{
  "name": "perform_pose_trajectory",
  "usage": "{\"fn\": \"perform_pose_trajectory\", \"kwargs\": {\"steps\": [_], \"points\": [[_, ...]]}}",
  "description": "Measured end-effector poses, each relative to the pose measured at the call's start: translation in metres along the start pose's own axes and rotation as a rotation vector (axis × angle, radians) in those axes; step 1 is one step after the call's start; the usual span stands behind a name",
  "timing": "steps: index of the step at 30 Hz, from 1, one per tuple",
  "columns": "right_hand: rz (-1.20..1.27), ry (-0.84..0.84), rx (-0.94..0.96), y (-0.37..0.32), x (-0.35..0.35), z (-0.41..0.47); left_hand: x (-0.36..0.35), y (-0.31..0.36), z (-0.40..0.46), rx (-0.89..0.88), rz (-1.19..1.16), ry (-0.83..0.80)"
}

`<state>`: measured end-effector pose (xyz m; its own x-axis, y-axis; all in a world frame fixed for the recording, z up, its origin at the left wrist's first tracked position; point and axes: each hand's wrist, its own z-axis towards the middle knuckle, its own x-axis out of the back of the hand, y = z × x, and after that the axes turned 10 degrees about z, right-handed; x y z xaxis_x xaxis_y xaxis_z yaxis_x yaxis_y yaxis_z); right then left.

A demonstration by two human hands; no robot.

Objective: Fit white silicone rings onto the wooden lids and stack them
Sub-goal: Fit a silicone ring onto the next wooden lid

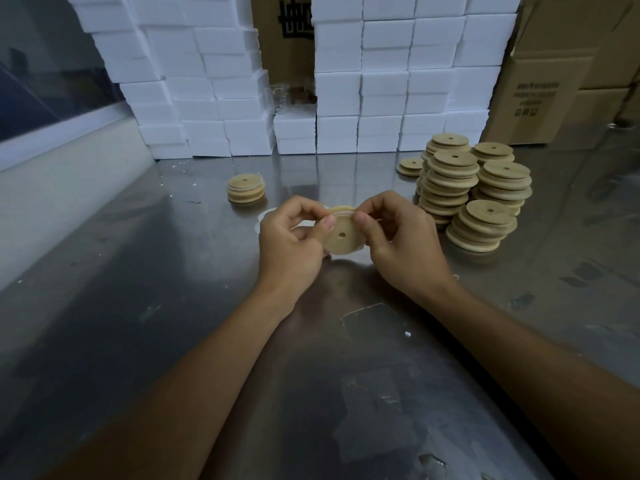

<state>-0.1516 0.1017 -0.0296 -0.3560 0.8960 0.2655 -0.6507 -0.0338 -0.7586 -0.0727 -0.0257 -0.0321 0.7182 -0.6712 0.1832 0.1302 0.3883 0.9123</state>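
A round wooden lid [343, 235] with a small centre hole is held upright above the steel table between both hands. My left hand [294, 242] pinches its left edge, thumb on the face. My right hand [401, 239] pinches the right edge. A white silicone ring [341, 211] shows along the lid's top rim under my fingertips. A short stack of lids with white rings [246, 188] stands to the far left. Several stacks of bare lids [478, 192] stand at the right. Loose white rings [266, 214] lie behind my left hand, mostly hidden.
The steel table [173, 323] runs to a wall of white foam boxes [381, 81] at the back. Cardboard cartons [561, 81] stand at the back right. A window ledge [52, 140] borders the left side. Small white crumbs dot the table.
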Motion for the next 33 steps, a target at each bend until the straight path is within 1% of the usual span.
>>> {"fn": "perform_pose_trajectory", "kwargs": {"steps": [4,14,18,20,22,26,28,30,31,33], "points": [[0.069,0.03,-0.098,0.0014,0.0,0.0033,0.0011,0.0034,-0.0001,0.093,-0.088,-0.053],[0.139,-0.005,-0.092,-0.0001,0.0007,0.001,0.0034,0.0066,0.0015,0.235,-0.169,-0.049],[0.145,-0.01,-0.125,0.0019,0.0015,0.0015,0.0048,0.0065,0.0046,0.276,-0.226,-0.037],[0.117,-0.007,-0.113,0.0022,0.0018,0.0009,0.0047,0.005,0.0046,0.256,-0.211,-0.04],[0.058,0.012,-0.055,0.0013,0.0019,-0.0004,0.0034,0.003,0.0039,0.178,-0.132,-0.032],[-0.082,-0.004,0.075,-0.0009,0.0044,-0.002,-0.0006,0.0013,0.0008,-0.151,0.16,-0.021],[-0.103,-0.004,0.091,-0.0007,0.005,-0.0024,-0.001,0.002,-0.0001,-0.263,0.289,-0.002],[-0.098,0.0,0.093,-0.0003,0.0047,-0.0023,-0.0008,-0.0003,0.0016,-0.29,0.336,0.034],[-0.091,-0.004,0.096,-0.0003,0.0041,-0.0022,-0.0008,-0.0016,0.0025,-0.261,0.32,0.042],[-0.059,-0.022,0.09,0.0002,0.0028,-0.0022,-0.0013,-0.003,0.0041,-0.132,0.219,0.032]]}}
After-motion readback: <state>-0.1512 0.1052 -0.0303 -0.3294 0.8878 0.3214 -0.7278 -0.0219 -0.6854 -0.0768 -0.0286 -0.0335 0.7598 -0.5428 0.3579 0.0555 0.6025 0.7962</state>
